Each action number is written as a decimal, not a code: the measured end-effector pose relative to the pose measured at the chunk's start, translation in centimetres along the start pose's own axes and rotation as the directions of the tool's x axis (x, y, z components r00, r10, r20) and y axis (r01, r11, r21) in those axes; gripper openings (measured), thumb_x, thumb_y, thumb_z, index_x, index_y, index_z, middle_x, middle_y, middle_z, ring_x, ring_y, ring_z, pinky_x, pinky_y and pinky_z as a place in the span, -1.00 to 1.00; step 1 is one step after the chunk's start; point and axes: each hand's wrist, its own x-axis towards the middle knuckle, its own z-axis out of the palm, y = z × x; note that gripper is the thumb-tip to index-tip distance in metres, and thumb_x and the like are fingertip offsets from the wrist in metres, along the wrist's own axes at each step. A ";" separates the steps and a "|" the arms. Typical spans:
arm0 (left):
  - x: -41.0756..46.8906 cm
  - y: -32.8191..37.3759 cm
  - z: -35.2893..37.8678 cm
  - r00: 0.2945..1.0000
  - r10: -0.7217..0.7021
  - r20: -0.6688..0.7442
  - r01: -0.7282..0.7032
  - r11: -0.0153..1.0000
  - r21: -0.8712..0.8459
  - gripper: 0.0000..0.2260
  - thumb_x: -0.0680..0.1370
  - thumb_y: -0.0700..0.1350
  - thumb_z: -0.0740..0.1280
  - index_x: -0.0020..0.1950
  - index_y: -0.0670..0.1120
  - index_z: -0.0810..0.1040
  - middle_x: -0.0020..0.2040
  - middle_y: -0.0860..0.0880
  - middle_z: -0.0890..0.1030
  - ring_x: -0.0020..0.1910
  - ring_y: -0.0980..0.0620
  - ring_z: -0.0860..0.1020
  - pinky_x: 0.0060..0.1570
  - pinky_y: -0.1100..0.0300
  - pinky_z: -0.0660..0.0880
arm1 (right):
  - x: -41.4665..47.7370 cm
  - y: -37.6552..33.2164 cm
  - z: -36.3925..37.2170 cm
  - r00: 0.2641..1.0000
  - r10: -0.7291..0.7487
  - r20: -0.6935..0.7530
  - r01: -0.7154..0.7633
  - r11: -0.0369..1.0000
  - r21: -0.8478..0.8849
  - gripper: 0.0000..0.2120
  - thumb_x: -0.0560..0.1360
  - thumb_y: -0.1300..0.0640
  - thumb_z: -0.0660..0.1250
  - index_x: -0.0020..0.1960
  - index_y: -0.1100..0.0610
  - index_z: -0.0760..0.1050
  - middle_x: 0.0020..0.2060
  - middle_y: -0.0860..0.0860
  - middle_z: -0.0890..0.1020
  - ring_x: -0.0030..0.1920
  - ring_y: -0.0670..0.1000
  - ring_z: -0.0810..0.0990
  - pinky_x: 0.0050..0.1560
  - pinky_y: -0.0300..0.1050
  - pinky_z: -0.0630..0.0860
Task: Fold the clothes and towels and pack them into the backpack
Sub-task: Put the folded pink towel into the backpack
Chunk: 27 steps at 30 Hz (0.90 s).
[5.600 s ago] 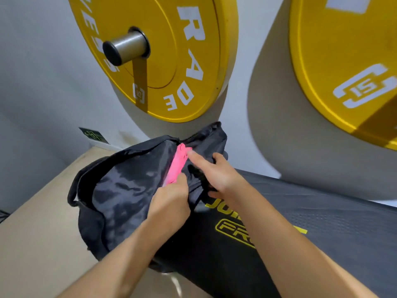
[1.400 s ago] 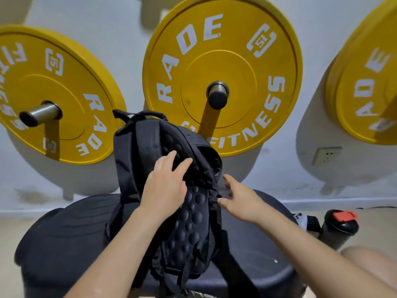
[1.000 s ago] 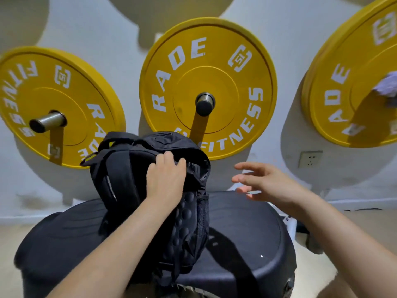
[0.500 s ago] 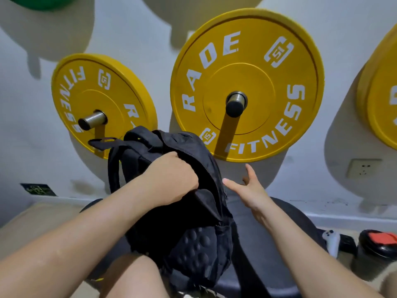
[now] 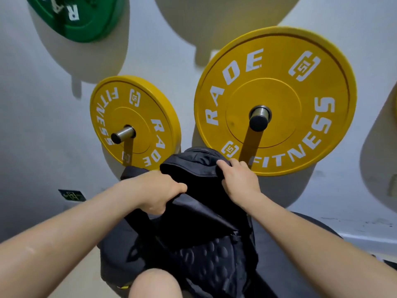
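Both hands grip the top of the black backpack (image 5: 199,233).
The left hand (image 5: 159,190) is fisted round fabric at its left; the right hand (image 5: 238,181) curls its fingers over the far right edge. The backpack stands on the black bench (image 5: 283,244). Half a second ago the right hand was open beside it.

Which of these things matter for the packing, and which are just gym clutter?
In use: black backpack, left hand and right hand, both gripping it.
Just about: large yellow weight plate, small yellow weight plate, green weight plate, black bench.
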 end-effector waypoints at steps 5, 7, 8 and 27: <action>0.5 0.9 -1.0 0.963 0.107 -0.248 -0.085 0.991 0.100 -0.75 0.39 -0.26 0.19 -0.09 0.07 0.26 -0.38 0.03 0.29 -0.29 -0.07 0.33 -0.25 0.08 0.28 | 3.4 1.7 -1.2 0.989 0.147 -0.029 -0.132 0.943 0.305 -0.82 0.48 0.25 0.30 0.05 0.06 0.43 -0.05 0.05 0.57 -0.05 0.17 0.53 -0.27 -0.06 0.39; 1.1 1.1 -2.4 0.934 0.140 -0.329 -0.101 0.986 0.135 -0.77 0.37 -0.25 0.18 -0.11 0.05 0.29 -0.39 0.04 0.32 -0.25 -0.08 0.40 -0.06 0.07 0.33 | 4.5 1.7 -2.0 0.971 0.232 0.064 -0.228 0.803 0.550 -0.93 0.50 0.18 0.30 -0.17 0.08 0.46 -0.23 0.03 0.55 -0.18 0.10 0.49 -0.24 -0.10 0.40; 1.6 0.9 -3.1 0.919 0.139 -0.369 -0.091 0.986 0.143 -0.78 0.36 -0.24 0.17 -0.11 0.06 0.30 -0.36 0.04 0.38 -0.19 -0.07 0.47 0.05 0.07 0.33 | 4.9 1.6 -2.4 0.963 0.248 0.106 -0.254 0.702 0.665 -0.83 0.51 0.17 0.30 -0.27 0.09 0.44 -0.32 0.02 0.51 -0.25 0.07 0.46 -0.29 -0.13 0.36; 22.3 10.7 -2.5 0.668 -0.348 -0.658 0.200 0.936 -0.291 -0.47 0.59 0.05 0.24 0.50 0.03 0.13 0.47 -0.14 0.21 0.51 -0.14 0.06 0.42 -0.26 -0.12 | -3.6 16.4 -5.4 0.852 0.260 0.455 -0.512 0.595 0.619 -0.42 0.59 0.14 0.24 0.55 0.07 0.11 0.48 0.07 0.28 0.46 0.02 0.28 0.30 -0.17 0.30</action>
